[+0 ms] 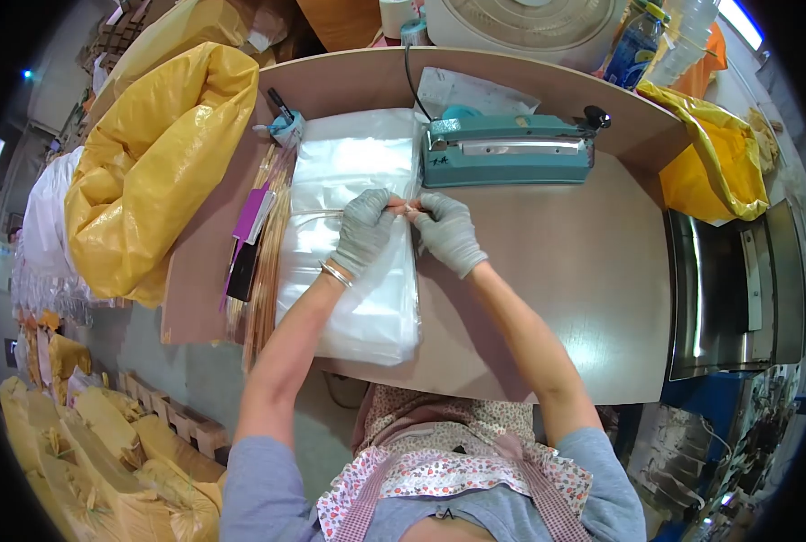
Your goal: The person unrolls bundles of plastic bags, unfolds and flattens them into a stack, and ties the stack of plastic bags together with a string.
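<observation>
A thick stack of clear plastic bags (349,312) lies flat on the table under my hands. My left hand (365,233), in a pale glove with bare fingertips, rests over the stack, its fingers pinched at the stack's right edge. My right hand (448,233), gloved the same way, meets it there fingertip to fingertip, also pinching. Loose clear film shows below the left fingers, and the pinched part itself is mostly hidden. To the left of the stack lies a bundle of thin brown sticks (267,298). A teal bag sealer (511,163) stands just beyond my right hand.
A purple-and-black strip (249,217) lies on the sticks. Behind them stands a small holder (287,131) with a black marker. Yellow sacks (150,181) bulge at the left, and another yellow bag (715,163) hangs at the right. A raised board (331,77) edges the table's back.
</observation>
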`<action>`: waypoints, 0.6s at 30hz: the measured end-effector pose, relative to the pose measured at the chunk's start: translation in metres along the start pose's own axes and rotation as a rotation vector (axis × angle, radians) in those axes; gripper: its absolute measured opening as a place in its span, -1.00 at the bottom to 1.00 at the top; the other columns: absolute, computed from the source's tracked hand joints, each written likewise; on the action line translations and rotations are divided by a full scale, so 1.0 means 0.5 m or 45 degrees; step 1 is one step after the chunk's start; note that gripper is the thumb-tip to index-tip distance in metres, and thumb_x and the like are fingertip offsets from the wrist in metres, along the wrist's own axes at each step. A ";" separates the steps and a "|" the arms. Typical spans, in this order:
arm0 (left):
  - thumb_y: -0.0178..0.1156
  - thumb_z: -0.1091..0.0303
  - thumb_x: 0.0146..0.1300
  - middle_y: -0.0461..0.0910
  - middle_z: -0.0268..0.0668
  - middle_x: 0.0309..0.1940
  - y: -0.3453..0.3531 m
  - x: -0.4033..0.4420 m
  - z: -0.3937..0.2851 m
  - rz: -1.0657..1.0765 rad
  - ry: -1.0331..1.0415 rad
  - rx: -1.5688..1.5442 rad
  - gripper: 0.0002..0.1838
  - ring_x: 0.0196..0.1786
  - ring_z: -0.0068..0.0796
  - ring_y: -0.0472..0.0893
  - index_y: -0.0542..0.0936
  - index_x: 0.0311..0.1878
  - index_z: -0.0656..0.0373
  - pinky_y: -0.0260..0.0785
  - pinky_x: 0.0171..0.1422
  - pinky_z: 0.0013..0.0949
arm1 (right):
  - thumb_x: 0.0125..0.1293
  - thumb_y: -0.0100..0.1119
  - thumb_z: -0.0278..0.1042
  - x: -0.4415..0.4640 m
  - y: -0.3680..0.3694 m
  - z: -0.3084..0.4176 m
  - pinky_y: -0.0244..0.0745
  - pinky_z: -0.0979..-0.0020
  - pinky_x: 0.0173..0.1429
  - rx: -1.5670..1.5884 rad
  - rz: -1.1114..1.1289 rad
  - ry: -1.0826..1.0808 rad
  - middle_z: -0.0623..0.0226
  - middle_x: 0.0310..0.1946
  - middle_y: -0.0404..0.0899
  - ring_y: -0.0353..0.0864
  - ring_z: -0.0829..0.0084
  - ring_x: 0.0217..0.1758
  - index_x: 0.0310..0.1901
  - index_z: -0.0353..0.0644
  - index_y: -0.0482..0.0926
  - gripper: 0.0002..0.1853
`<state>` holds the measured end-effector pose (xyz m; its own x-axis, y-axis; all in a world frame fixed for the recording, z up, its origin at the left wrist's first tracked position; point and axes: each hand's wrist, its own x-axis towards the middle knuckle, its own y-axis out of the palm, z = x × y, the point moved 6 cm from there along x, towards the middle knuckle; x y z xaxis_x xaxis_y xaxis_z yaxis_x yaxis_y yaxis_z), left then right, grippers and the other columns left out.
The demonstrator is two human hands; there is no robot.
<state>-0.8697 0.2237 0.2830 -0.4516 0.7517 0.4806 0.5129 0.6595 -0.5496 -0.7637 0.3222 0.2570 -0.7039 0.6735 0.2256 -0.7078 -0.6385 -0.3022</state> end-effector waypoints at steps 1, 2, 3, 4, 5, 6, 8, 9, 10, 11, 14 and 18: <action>0.22 0.51 0.05 0.55 -0.13 -0.46 0.001 0.002 -0.007 0.023 0.015 -0.036 -0.91 -0.36 -0.15 0.57 0.57 -0.33 0.21 0.40 -0.22 -0.22 | 0.19 0.20 -0.45 -0.003 0.002 -0.009 0.44 0.42 -0.22 0.285 0.163 0.244 0.34 -0.40 0.56 0.57 0.37 -0.31 -0.28 -0.25 0.62 -0.90; 0.20 0.53 0.05 0.55 -0.13 -0.47 0.001 0.004 -0.011 0.042 0.034 -0.070 -0.90 -0.35 -0.14 0.57 0.56 -0.31 0.22 0.40 -0.21 -0.22 | 0.22 0.20 -0.43 -0.008 0.007 -0.021 0.43 0.46 -0.28 0.569 0.325 0.485 0.42 -0.43 0.55 0.54 0.47 -0.36 -0.31 -0.27 0.62 -0.90; 0.20 0.53 0.05 0.55 -0.13 -0.47 -0.001 0.003 -0.009 0.037 0.030 -0.069 -0.90 -0.35 -0.14 0.57 0.56 -0.31 0.22 0.40 -0.21 -0.22 | 0.25 0.22 -0.41 -0.012 0.010 -0.030 0.38 0.65 -0.31 0.927 0.475 0.555 0.42 -0.36 0.54 0.41 0.67 -0.45 -0.21 -0.33 0.58 -0.84; 0.20 0.52 0.05 0.55 -0.13 -0.47 0.001 0.001 0.003 0.057 -0.054 -0.115 -0.87 -0.34 -0.14 0.57 0.54 -0.29 0.23 0.40 -0.20 -0.22 | 0.25 0.22 -0.41 -0.013 0.009 -0.038 0.38 0.65 -0.31 0.926 0.478 0.554 0.42 -0.36 0.54 0.41 0.67 -0.45 -0.21 -0.33 0.58 -0.84; 0.20 0.52 0.05 0.55 -0.14 -0.46 0.003 0.000 0.014 0.079 -0.138 -0.161 -0.85 -0.33 -0.14 0.58 0.52 -0.26 0.25 0.41 -0.19 -0.22 | 0.25 0.21 -0.42 -0.021 0.022 -0.036 0.40 0.64 -0.29 1.174 0.611 0.580 0.41 -0.35 0.54 0.42 0.65 -0.43 -0.18 -0.32 0.57 -0.83; 0.20 0.52 0.05 0.55 -0.14 -0.46 0.002 -0.001 0.019 0.077 -0.140 -0.161 -0.85 -0.33 -0.14 0.58 0.52 -0.26 0.25 0.41 -0.19 -0.22 | 0.26 0.20 -0.42 -0.028 0.034 -0.031 0.43 0.63 -0.28 1.423 0.744 0.604 0.41 -0.33 0.55 0.43 0.64 -0.40 -0.15 -0.31 0.55 -0.82; 0.20 0.50 0.05 0.55 -0.12 -0.41 -0.001 -0.004 0.001 0.099 0.136 0.143 -0.82 -0.32 -0.15 0.58 0.51 -0.24 0.25 0.42 -0.17 -0.24 | 0.27 0.19 -0.43 -0.025 0.049 -0.050 0.47 0.59 -0.23 1.451 0.709 0.754 0.38 -0.30 0.56 0.47 0.61 -0.34 -0.16 -0.29 0.55 -0.84; 0.20 0.50 0.05 0.55 -0.12 -0.41 0.000 -0.006 0.001 0.096 0.136 0.147 -0.82 -0.32 -0.15 0.58 0.51 -0.24 0.25 0.42 -0.17 -0.24 | 0.27 0.18 -0.42 -0.020 0.053 -0.059 0.48 0.59 -0.22 1.479 0.630 0.799 0.37 -0.30 0.57 0.49 0.60 -0.32 -0.17 -0.29 0.55 -0.85; 0.24 0.47 0.03 0.55 -0.13 -0.34 -0.008 -0.005 -0.006 0.031 0.068 0.062 -0.80 -0.25 -0.15 0.56 0.52 -0.23 0.23 0.41 -0.11 -0.22 | 0.28 0.18 -0.42 -0.014 0.055 -0.063 0.49 0.59 -0.21 1.507 0.549 0.839 0.36 -0.30 0.57 0.51 0.59 -0.30 -0.17 -0.28 0.55 -0.85; 0.27 0.44 0.01 0.55 -0.14 -0.27 -0.017 -0.005 -0.012 -0.030 -0.002 -0.026 -0.77 -0.18 -0.15 0.55 0.53 -0.23 0.21 0.39 -0.04 -0.21 | 0.28 0.18 -0.42 -0.015 0.058 -0.063 0.49 0.59 -0.21 1.509 0.550 0.835 0.36 -0.30 0.57 0.51 0.59 -0.30 -0.17 -0.28 0.55 -0.85; 0.34 0.38 -0.04 0.54 -0.19 -0.13 -0.034 -0.012 -0.085 -0.125 0.423 0.366 -0.72 -0.02 -0.15 0.49 0.56 -0.22 0.15 0.31 0.10 -0.16 | 0.30 0.15 -0.41 -0.023 0.054 -0.078 0.49 0.60 -0.20 1.631 0.438 0.914 0.33 -0.27 0.60 0.53 0.58 -0.28 -0.14 -0.28 0.55 -0.84; 0.40 0.29 -0.10 0.54 -0.28 -0.13 -0.013 -0.001 -0.063 -0.040 0.453 0.563 -0.74 0.01 -0.18 0.45 0.60 -0.31 0.09 0.27 0.11 -0.14 | 0.30 0.13 -0.44 -0.020 0.060 -0.071 0.49 0.61 -0.20 1.574 0.527 0.944 0.35 -0.31 0.59 0.52 0.58 -0.31 -0.14 -0.29 0.56 -0.85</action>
<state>-0.8500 0.2189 0.3080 -0.1484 0.7363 0.6601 0.1143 0.6758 -0.7281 -0.7760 0.3095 0.2127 -0.9402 0.1603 -0.3005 -0.3404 -0.4742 0.8120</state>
